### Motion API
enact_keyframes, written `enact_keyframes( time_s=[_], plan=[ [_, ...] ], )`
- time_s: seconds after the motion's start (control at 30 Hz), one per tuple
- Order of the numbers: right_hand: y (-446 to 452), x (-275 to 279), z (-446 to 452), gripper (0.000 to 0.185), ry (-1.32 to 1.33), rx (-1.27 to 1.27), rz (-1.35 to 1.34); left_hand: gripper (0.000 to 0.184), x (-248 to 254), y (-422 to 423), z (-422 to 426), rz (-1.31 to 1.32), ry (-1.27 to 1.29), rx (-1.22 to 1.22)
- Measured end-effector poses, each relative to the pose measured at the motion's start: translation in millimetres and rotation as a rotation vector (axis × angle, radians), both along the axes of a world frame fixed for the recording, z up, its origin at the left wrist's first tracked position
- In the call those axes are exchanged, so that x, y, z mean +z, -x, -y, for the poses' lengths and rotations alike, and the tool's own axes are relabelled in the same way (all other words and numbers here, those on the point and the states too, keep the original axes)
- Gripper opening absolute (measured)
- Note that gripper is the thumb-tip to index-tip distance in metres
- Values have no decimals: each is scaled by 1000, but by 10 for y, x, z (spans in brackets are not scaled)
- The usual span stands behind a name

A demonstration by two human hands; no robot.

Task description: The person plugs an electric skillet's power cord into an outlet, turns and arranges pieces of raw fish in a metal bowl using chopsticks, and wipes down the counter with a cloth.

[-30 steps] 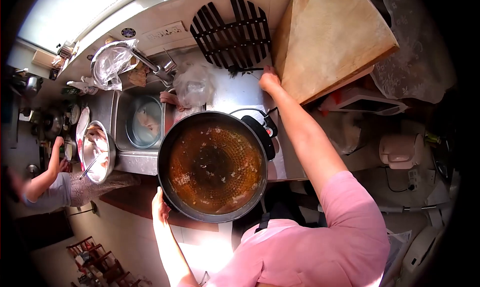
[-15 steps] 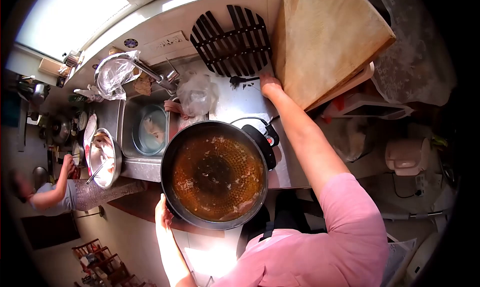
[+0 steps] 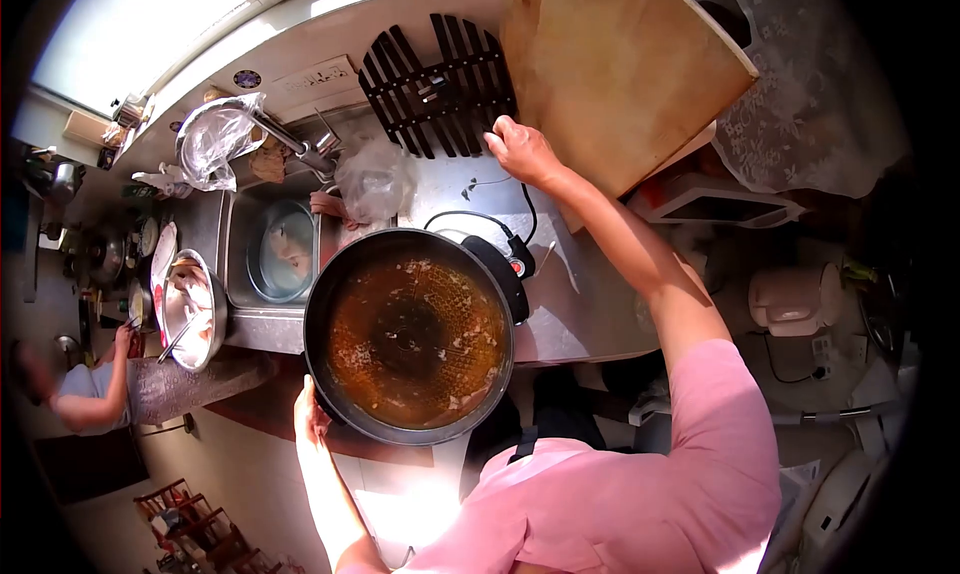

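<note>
A deep, round black electric frying pan (image 3: 400, 429) is in front of me, with brown liquid and pale bits over its patterned base. My left hand (image 3: 311, 412) grips its lower left side, fingers partly hidden by the rim. My right hand (image 3: 520, 150) is raised by the wooden board, fingers curled closed. From that hand a black power cord (image 3: 532, 212) hangs to the connector by the pan's red-lit control (image 3: 516, 268). A small black and silver piece (image 3: 433, 90), perhaps the plug, shows against the black slatted rack (image 3: 400, 84).
A large wooden board (image 3: 620, 74) leans at the right rear. Left of the pan are a sink (image 3: 240, 274) holding a basin of water, a clear plastic bag (image 3: 375, 179) and a steel bowl (image 3: 215, 319) of pale food. Another person (image 3: 95, 394) stands at far left.
My right hand has lifted off the counter and moved left, and the cord has risen with it. The dark piece by the rack's foot has left the counter. My left hand stays on the pan.
</note>
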State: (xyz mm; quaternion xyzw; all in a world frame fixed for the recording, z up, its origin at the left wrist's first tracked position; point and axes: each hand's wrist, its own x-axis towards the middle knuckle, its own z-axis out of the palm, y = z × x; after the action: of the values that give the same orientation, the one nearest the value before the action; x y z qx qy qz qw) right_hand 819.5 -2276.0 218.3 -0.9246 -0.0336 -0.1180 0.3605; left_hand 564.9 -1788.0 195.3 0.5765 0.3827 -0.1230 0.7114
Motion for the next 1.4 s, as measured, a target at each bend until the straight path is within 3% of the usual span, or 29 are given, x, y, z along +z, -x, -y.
enact_keyframes(
  time_s=[0.2,0.3,0.43,0.53,0.73,0.9,1.07,1.3,1.4],
  plan=[
    [467,588,192,18,-102,-94,226,33,-41,0,-41,15,47,-2],
    [874,887,205,18,-355,-25,65,34,-107,0,-76,22,101,-2],
    [1387,943,275,19,-321,36,109,37,-198,-21,-150,-29,133,29],
    [1758,1001,398,19,-435,-44,-18,39,-247,-45,-199,27,165,-52],
    [2318,871,825,20,-964,-296,167,39,-453,-400,-48,-32,200,-103],
    [2857,909,1015,22,-922,-424,214,43,-660,-692,150,-104,187,-139],
    [3177,484,1219,24,-955,-493,232,44,-644,-816,172,-124,197,-231],
    [3566,-104,1134,22,-825,-572,-80,45,-550,-829,226,-93,221,-277],
    [3825,50,1104,23,-903,-635,-180,44,-470,-840,216,-77,174,-281]
  ],
)
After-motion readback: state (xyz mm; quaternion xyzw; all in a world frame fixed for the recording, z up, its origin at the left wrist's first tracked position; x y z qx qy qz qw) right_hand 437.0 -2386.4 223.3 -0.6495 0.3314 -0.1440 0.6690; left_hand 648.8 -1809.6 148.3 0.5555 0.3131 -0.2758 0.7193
